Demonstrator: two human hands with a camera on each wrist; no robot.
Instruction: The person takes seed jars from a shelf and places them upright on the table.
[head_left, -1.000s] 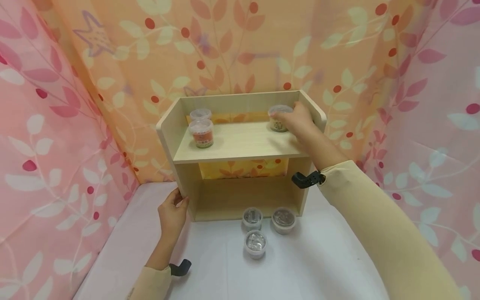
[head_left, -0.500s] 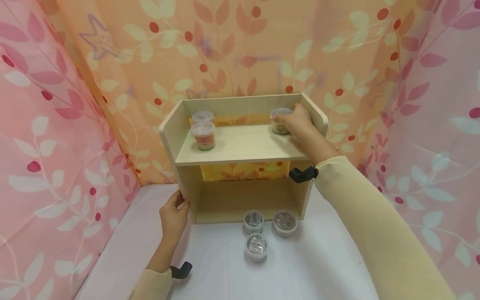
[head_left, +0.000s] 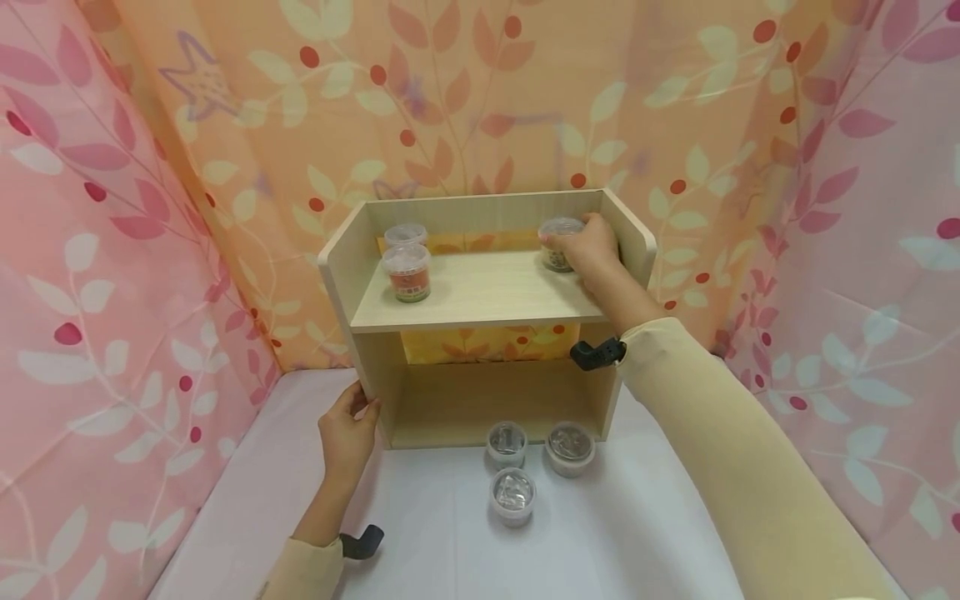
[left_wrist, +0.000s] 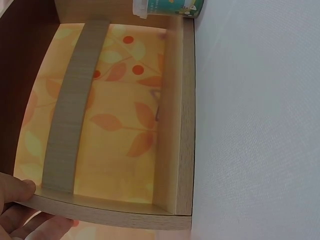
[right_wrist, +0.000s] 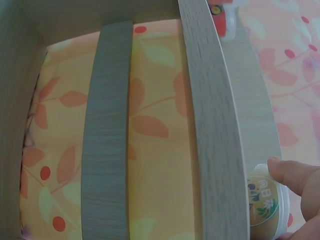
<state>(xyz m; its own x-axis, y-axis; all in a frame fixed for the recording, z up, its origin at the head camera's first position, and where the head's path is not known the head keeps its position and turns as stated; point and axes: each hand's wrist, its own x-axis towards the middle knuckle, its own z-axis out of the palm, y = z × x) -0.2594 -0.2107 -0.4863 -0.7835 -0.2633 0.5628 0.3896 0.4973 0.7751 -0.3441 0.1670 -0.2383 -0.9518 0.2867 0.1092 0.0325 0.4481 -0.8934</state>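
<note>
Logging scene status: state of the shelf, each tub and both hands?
Shelf: upright
Held tub: upright, gripped
Red tub: upright, unheld
Rear tub: upright, partly hidden
Near table tub: upright
Far-left table tub: upright
Far-right table tub: upright
Left hand: gripping shelf side
Right hand: gripping held tub

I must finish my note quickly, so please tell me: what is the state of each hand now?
Left hand: closed, gripping one side of the shelf.
Right hand: closed, holding a plastic tub.

Somewhere booth-like (the kind of room unclear), with leaf-print curtains (head_left: 480, 108) round a white-topped table (head_left: 427, 542).
</note>
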